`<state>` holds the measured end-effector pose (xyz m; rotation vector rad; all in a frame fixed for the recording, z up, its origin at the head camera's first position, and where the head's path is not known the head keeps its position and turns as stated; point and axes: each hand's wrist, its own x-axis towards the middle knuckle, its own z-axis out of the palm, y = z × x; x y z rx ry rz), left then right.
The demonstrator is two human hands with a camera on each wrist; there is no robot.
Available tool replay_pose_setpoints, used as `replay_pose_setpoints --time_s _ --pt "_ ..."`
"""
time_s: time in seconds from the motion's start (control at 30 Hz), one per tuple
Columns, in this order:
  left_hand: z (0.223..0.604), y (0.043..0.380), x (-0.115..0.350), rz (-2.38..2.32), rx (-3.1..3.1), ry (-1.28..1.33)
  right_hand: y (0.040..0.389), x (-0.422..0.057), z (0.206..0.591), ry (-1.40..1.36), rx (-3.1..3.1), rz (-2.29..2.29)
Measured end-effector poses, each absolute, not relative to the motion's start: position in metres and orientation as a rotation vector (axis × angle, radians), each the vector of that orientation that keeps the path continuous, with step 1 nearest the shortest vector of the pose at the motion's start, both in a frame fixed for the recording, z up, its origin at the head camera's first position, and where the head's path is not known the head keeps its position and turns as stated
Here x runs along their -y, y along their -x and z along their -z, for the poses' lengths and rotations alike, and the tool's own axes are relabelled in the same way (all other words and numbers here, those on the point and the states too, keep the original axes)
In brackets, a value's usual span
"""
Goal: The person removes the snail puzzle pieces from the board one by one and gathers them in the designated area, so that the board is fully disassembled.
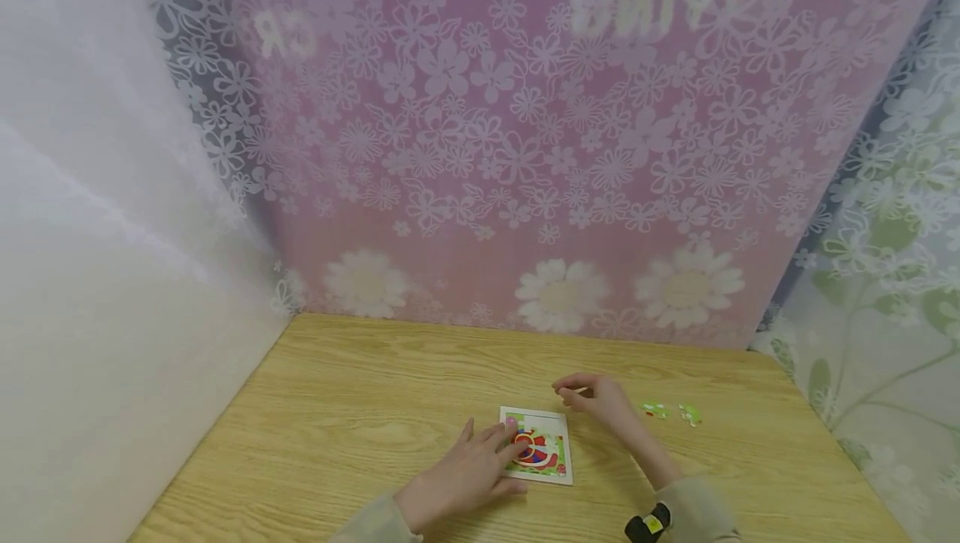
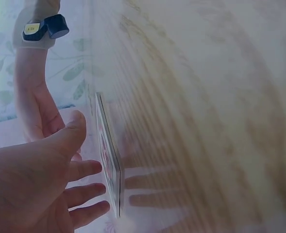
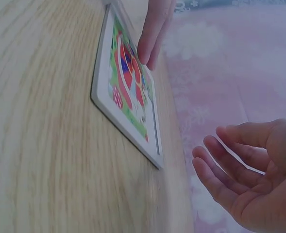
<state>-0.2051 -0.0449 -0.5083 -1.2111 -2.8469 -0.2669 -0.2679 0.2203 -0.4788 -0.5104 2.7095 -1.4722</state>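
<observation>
A small white-framed jigsaw puzzle [image 1: 560,468] with a red, yellow and blue round picture on green lies flat on the table. Bare white backing shows along its far side. My left hand [image 1: 468,470] reaches over its left part, fingers extended, fingertips on the picture in the head view. From the right wrist view, those fingers come down on the far part of the puzzle [image 3: 128,77]. My right hand [image 1: 603,405] hovers just beyond the puzzle's far right corner. Its fingers [image 3: 220,167] are loosely bent, with nothing between them and the thumb.
Two loose green puzzle pieces, one [image 1: 655,411] nearer the right forearm and another [image 1: 690,415] farther right, lie on the wooden table [image 1: 360,393]. A pink flowered curtain [image 1: 480,151] hangs along the back edge, with pale cloth [image 1: 112,276] at the left.
</observation>
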Motion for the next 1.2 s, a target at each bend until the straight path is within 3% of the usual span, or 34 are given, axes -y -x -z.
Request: replay_pose_setpoints --time_s 0.4,0.77,1.2 --pt "0.505 0.196 0.048 0.105 2.81 1.289 0.265 -0.193 0.49 0.662 -2.66 1.409" --pt "0.506 0.194 0.047 0.048 2.773 1.308 0.256 -0.174 0.495 0.581 -2.73 1.26" --pt "0.506 0.193 0.046 0.067 2.807 1.299 0.258 -0.166 0.501 0.683 -2.803 1.121"
